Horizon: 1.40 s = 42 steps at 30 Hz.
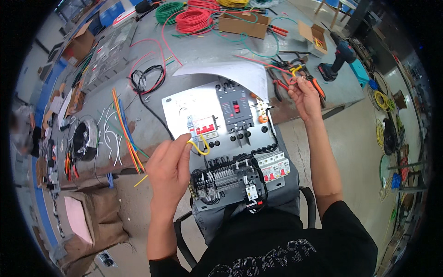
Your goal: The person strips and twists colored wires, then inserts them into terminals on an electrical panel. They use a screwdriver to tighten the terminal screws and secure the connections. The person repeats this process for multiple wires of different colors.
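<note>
1. Pinched between your left hand's point(170, 167) thumb and forefinger is a short yellow wire point(200, 147), bent into a loop; its free end curls just below the red-handled breaker point(203, 128) on the grey mounting plate point(182, 107).
2. Your right hand point(304, 94) is closed around the handles of an orange-handled cutter point(316, 87), held at the bench's right-hand edge, above the tool pile point(286, 69).
3. Mounting plate: it lies tilted across your lap and the near edge of the bench point(203, 51). Its upper left quarter is bare metal, the only open face near the wire. A dark moulded-case breaker point(235, 107) stands at centre; a row of terminals with black wiring point(228, 177) fills the lower edge; white breakers with red levers point(274, 167) sit at lower right.
4. A white paper sheet point(230, 73) overlaps the plate's top edge.
5. Left of the plate, a bundle of orange, blue and green wires point(125, 131) lies along the bench, near your left wrist; a black cable loop point(147, 79) lies above it.
6. Far edge: red wire coil point(194, 21), green wire coil point(168, 10), cardboard box point(243, 23).
7. Right of the bench, bare concrete floor point(355, 138) gives open room beside your right forearm; a cordless drill point(339, 57) stands on the corner.
</note>
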Available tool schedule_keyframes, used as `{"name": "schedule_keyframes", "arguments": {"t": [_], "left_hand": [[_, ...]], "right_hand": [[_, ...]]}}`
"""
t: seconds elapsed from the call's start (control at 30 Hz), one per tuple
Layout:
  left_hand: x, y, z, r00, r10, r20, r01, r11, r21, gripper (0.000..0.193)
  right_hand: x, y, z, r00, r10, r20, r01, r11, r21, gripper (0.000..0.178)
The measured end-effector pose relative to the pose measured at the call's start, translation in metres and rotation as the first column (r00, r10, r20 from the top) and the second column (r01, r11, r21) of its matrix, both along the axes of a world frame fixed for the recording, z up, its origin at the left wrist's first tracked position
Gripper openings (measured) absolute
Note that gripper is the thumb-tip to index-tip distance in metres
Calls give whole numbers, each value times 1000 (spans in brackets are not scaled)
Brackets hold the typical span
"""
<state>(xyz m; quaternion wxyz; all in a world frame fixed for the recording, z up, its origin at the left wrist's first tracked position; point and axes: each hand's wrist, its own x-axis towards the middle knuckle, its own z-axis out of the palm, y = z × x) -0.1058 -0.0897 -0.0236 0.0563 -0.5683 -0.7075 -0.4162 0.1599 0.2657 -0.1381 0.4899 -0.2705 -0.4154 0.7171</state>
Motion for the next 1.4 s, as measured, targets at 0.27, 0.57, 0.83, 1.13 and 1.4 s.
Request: {"name": "schedule_keyframes", "arguments": {"t": [0.27,0.57,0.83,1.13,1.4], "left_hand": [[4,-6,-7,1000,11,-3,-11,999,-42,17],[25,-9,-20,992,-122,-18,121,991,-59,22],[14,-39,-7,990,-75,-116,85,992,89,35],[27,-97,-14,883,-140,447,84,986,142,68],[15,-122,-30,840,-25,542,-79,983,167,51]], "right_hand": [[28,-24,-4,801,-91,591,73,996,53,32],[-43,-189,102,744,541,391,-605,794,52,23],[-79,-230,105,566,785,252,-803,594,-47,12],[-133,-251,128,529,750,397,-830,360,426,12],[-179,-261,134,477,691,543,-839,175,516,17]]}}
